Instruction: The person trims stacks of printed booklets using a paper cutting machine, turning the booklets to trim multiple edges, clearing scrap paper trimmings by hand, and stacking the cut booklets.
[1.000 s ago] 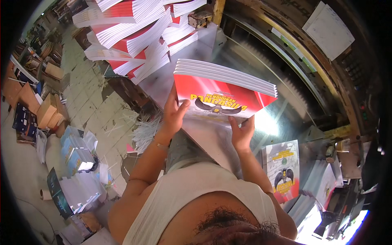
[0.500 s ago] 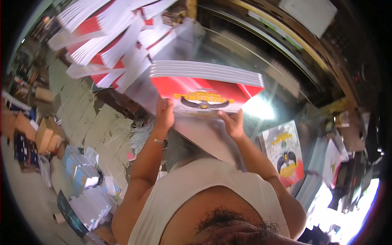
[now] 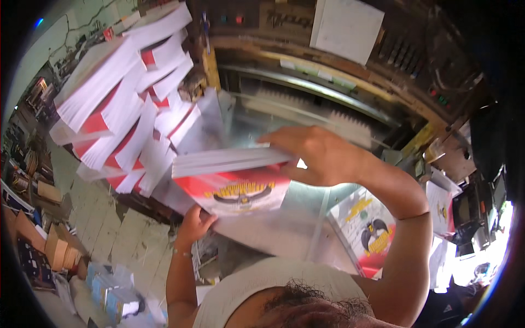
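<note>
A stack of red-and-white books (image 3: 243, 194) with yellow lettering is held tilted over a shiny metal table, its white page edges facing up and away from me. My left hand (image 3: 196, 224) grips the near left lower corner, thumb lying along the edge. Across the far right corner bends my right hand (image 3: 322, 156), its fingers reaching over the page edges and its thumb hidden in part. Another stack of the same books (image 3: 363, 232) lies on the table to the right, beneath my right forearm.
A tall, uneven pile of books (image 3: 117, 112) with red covers stands at the left. Behind the metal table (image 3: 257, 232) runs a dark machine with a long metal bar (image 3: 306, 87). A white sheet (image 3: 347, 30) is fixed above it. Boxes (image 3: 57, 246) and papers lie on the floor at left.
My right hand has moved from the stack's near right edge to its far right corner. The held stack has shifted left and nearer to me. The whole view has turned too.
</note>
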### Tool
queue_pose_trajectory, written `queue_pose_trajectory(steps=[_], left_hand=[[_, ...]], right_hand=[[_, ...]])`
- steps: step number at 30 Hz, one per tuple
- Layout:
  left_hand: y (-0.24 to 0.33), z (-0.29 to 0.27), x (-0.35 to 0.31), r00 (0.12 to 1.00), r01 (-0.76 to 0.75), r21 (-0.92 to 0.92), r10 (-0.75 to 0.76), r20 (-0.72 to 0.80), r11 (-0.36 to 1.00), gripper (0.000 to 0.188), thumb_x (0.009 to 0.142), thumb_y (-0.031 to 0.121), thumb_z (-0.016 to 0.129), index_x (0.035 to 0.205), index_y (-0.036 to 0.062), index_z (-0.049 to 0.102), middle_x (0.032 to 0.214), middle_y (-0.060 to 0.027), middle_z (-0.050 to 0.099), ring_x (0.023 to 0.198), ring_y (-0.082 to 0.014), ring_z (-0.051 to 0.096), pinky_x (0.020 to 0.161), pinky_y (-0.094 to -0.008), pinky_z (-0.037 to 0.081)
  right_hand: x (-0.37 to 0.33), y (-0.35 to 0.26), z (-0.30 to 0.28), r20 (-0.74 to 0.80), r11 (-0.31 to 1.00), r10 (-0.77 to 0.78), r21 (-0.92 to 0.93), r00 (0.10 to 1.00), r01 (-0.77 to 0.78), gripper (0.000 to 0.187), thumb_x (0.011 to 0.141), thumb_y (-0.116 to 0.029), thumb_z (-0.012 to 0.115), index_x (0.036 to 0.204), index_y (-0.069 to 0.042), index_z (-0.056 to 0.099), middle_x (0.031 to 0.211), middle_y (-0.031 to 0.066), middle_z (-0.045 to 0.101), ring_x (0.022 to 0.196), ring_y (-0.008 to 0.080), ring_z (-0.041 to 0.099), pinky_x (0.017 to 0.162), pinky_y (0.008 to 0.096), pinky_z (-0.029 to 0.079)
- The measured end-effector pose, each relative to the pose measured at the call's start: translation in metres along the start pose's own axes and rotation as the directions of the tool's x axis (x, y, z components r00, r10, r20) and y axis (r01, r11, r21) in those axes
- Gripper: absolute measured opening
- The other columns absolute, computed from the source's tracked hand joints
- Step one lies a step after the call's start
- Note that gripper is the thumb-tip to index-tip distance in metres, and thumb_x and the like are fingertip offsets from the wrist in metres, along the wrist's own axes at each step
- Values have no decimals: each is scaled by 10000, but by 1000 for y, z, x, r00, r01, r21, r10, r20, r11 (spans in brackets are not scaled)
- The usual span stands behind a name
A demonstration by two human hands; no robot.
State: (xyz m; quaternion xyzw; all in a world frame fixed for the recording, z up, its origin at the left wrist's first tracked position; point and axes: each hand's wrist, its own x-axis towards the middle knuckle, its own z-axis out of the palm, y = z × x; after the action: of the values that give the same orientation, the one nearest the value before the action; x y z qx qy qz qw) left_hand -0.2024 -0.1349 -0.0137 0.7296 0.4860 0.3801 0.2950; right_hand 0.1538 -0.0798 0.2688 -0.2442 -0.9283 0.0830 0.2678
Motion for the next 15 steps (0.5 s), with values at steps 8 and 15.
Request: queue_pose_trajectory(steps=[8,15], left_hand=[[2,2,-5,999,10,48,-8,-44,999,408,839,177,794,1169,-10,644,1107,-209,705,1046,-385,659,915,-434,510],[-8,-20,30,979,34,-382,-108,-174,923,506,830,37,739,1315,1,600,1261,-119,648,1170,-218,606,995,-353,476]], right_hand=[[7,-23,-14,351,983,171,-119,920,-138,417,884,-142,686,1276,-26,600,1088,204,700,984,417,665,862,494,530],[-34,-4,-43,163,902,386,141,908,-409,473,913,8,636,1383,4,583,1211,212,698,1063,298,699,944,386,536]])
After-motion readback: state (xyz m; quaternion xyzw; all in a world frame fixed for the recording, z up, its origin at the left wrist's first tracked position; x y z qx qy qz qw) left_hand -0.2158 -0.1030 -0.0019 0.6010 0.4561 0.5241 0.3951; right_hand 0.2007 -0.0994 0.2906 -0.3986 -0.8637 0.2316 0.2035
